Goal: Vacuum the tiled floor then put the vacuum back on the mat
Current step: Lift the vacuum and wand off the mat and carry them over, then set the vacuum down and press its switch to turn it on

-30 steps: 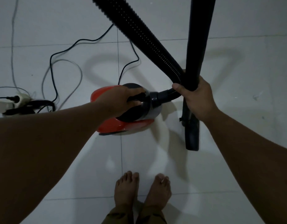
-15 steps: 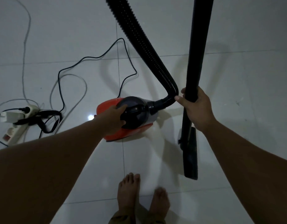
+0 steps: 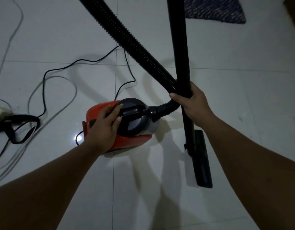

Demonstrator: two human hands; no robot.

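Handling, as judged: the vacuum [image 3: 125, 123] is a small canister with a hard plastic shell, probably light enough for one hand but awkward, since hose and wand trail from it. The moulded black handle [image 3: 131, 111] across its top is the proper lifting point. The shell looks smooth and could slip if taken by the sides. The ribbed hose [image 3: 135, 45] is flexible and will swing; the wand [image 3: 180, 47] is rigid and should be carried apart from the body so the nozzle does not drag. The cord [image 3: 87, 63] lies loose on the floor behind the vacuum and could snag on a lift.

Hands: the left hand [image 3: 104, 126] lies on the vacuum's rear top, fingers extended along the handle's near end; whether any finger is hooked under it cannot be told. The right hand [image 3: 191, 101] is closed round the wand, just right of the vacuum's hose socket.

Appearance: red-orange lower shell, round black lid, grey front collar where the hose enters. The flat black nozzle [image 3: 202, 158] rests on the tiles right of the vacuum.

Location: the vacuum sits on the white tiled floor [image 3: 243, 97], across a grout line. The mat [image 3: 214, 10], dark blue and speckled, lies well beyond the vacuum to its right. A power strip [image 3: 0, 112] lies far left of it.
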